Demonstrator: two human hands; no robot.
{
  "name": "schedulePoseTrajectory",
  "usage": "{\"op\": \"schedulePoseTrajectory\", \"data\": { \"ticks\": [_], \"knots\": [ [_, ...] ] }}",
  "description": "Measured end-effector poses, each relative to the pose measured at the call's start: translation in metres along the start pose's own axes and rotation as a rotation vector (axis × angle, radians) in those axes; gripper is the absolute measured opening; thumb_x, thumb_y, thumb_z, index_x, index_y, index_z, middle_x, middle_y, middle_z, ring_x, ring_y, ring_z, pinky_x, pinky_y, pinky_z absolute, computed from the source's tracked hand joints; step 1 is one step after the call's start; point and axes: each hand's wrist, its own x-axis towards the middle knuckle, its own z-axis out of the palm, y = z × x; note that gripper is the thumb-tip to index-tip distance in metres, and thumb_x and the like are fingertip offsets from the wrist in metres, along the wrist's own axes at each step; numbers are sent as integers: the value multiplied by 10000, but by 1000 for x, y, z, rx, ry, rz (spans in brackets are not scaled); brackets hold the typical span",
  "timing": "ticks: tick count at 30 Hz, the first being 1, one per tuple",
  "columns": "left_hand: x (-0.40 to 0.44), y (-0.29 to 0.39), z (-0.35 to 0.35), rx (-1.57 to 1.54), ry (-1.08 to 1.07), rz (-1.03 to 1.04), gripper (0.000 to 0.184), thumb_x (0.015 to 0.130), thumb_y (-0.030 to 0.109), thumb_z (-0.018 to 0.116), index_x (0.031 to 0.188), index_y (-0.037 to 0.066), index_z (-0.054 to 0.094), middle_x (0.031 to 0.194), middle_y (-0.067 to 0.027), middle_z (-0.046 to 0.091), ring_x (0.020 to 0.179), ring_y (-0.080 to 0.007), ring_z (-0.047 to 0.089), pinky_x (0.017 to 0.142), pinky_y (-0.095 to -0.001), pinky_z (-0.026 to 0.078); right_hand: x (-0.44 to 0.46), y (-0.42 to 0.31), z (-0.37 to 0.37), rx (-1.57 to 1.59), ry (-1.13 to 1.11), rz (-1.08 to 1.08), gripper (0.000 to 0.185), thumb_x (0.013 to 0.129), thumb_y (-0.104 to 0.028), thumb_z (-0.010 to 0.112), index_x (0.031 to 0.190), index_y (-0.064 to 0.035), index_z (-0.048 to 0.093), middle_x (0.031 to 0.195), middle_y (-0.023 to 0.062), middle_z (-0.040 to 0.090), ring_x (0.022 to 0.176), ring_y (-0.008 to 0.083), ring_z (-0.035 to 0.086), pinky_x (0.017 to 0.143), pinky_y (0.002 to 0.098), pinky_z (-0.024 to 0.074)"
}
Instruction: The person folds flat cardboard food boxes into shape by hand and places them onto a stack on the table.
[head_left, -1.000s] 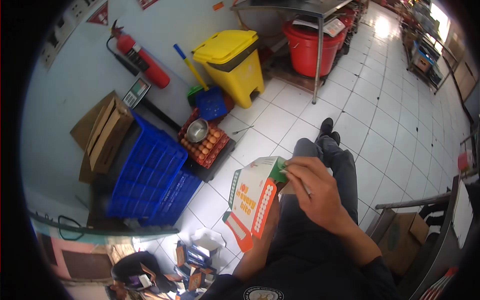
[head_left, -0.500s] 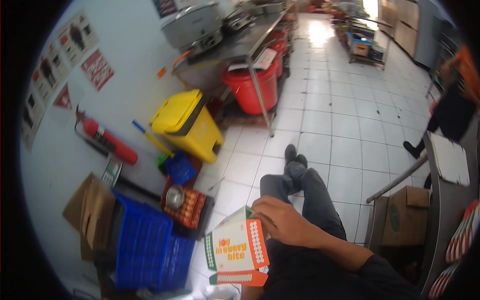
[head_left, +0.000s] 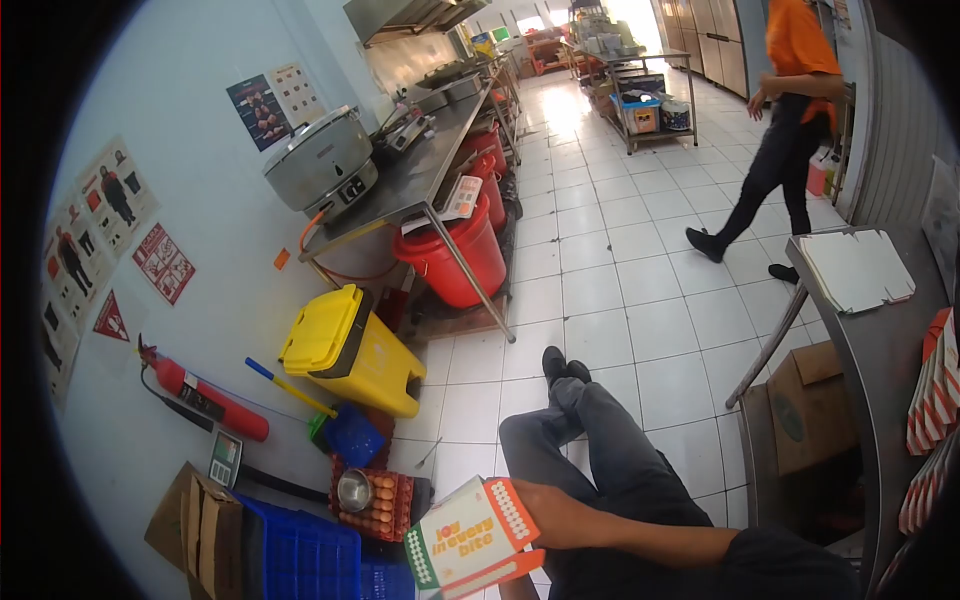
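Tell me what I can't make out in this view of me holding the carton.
In the head view:
- Left hand: hidden behind the printed carton.
- Right hand: fingertips hidden behind the carton's edge.
- Co-worker: head cut off by the top edge.
- Blue crate: lower part cut off by the bottom edge.
- Scale display: reading too small.

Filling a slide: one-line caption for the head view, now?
Right hand at a "joy in every bite" carton, with eggs and a yellow bin beyond.
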Motion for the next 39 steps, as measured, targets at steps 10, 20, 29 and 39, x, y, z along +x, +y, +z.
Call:
{"op": "schedulePoseTrajectory", "data": {
  "ticks": [10, 20, 29, 39],
  "knots": [
    [-4, 15, 25, 178, -358, -53, 468, 1015, 284, 617, 1299, -84, 566, 1174, -188, 682, 1072, -248, 665, 920, -339, 524, -12, 52, -3, -250, 136, 345, 248, 965, -177, 533, 1153, -16, 546, 957, 255, 655, 824, 479, 646, 736, 544, 535],
    [-2, -41, -15, 733, -50, 59, 566, 921, 183, 654, 1413, -40, 483, 1356, -268, 572, 1205, -420, 599, 1000, -482, 477, -38, 139, 20, -159, 159, 520, 297, 973, -271, 556, 1110, -7, 566, 861, 279, 681, 827, 472, 672, 772, 552, 531],
    [-25, -41, 20, 712, -59, 352, 487, 915, -27, 521, 1399, 22, 541, 1168, -198, 486, 984, -376, 599, 826, -453, 512, -27, 92, 24, 79, 108, 504, 517, 952, -501, 629, 1015, 10, 681, 848, 130, 671, 778, 239, 652, 689, 364, 521],
    [-24, -39, 16, 647, -101, 446, 320, 898, 78, 698, 1204, -12, 670, 1066, -181, 583, 970, -332, 620, 858, -392, 507, -29, 115, 6, 671, 79, 674, 366, 998, -335, 635, 1121, 3, 704, 962, 39, 693, 820, 94, 625, 692, 245, 499]
  ]
}}
